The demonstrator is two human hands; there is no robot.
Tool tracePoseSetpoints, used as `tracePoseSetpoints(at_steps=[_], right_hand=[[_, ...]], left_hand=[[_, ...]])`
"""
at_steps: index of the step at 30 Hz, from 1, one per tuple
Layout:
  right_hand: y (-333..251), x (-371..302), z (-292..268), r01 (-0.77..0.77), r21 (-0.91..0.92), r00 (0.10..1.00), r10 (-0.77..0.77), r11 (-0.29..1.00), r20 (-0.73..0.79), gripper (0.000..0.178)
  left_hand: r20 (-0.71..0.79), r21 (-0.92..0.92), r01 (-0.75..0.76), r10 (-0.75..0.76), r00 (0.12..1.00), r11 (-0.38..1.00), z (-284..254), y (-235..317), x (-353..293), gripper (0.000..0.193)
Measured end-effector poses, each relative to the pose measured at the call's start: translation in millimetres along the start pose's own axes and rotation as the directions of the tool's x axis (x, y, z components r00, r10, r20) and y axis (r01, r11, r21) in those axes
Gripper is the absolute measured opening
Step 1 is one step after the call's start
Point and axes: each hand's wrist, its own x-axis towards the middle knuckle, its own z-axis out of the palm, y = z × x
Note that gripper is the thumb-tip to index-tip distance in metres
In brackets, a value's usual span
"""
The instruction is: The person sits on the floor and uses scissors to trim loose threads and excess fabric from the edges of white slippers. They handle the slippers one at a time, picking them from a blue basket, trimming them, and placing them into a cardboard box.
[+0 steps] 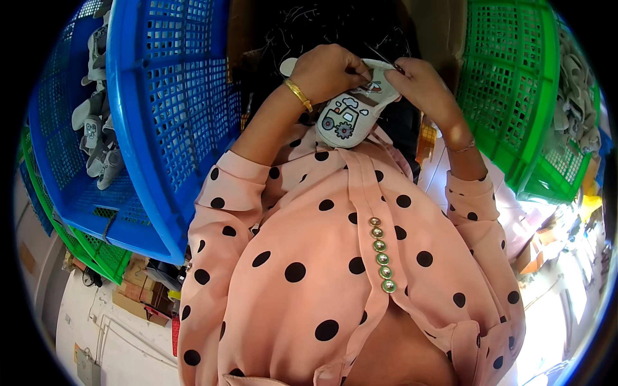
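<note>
A small pale cloth shoe (346, 119) with a cartoon tractor and clouds printed on it lies over my lap, its toe towards me. My left hand (328, 69), a gold bracelet at its wrist, bends over the shoe's opening with its fingers closed on the cloth. At the opening's right edge, my right hand (421, 83) is closed in a pinch by the rim. A slim dark bit shows between its thumb and finger, too small to name. Left of my left hand, a pale rounded edge (288, 66) sticks out, mostly hidden.
A tall blue plastic crate (177, 83) stands close on my left, with several similar shoes (96, 128) beyond its wall. On my right is a green crate (508, 90) and more pale shoes (573, 96). Loose threads lie on dark cloth ahead. Cardboard boxes (138, 293) sit lower left.
</note>
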Motion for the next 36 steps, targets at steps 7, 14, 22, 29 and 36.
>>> tracePoseSetpoints(at_steps=[7,14,22,29,36], right_hand=[[-14.4,-1.9,-3.6,-0.064,-0.125,0.998,0.063,0.990,-0.006,0.034],[-21.7,4.0,-1.0,-0.058,-0.235,0.998,0.053,0.970,-0.024,0.035],[-6.9,1.2,1.1,0.015,-0.222,0.999,-0.022,0.975,-0.029,0.039],[-32.9,-24.6,-16.6,0.192,-0.789,0.919,-0.390,0.584,-0.065,0.041],[-60.0,-18.1,-27.6,0.391,-0.900,0.848,-0.456,0.193,0.271,0.030]], left_hand=[[-0.032,-0.132,-0.034,0.030,0.999,0.991,-9.2,-4.7,-13.8,0.018],[-0.222,0.210,-0.241,0.287,0.932,0.947,-3.2,-7.2,-20.2,0.020],[-0.183,0.146,0.070,-0.042,0.982,0.987,11.1,9.7,-10.9,0.017],[-0.179,0.218,0.011,0.029,0.983,0.976,5.0,12.7,-13.6,0.019],[-0.067,0.168,-0.070,0.083,0.994,0.983,-10.6,6.5,-3.9,0.019]])
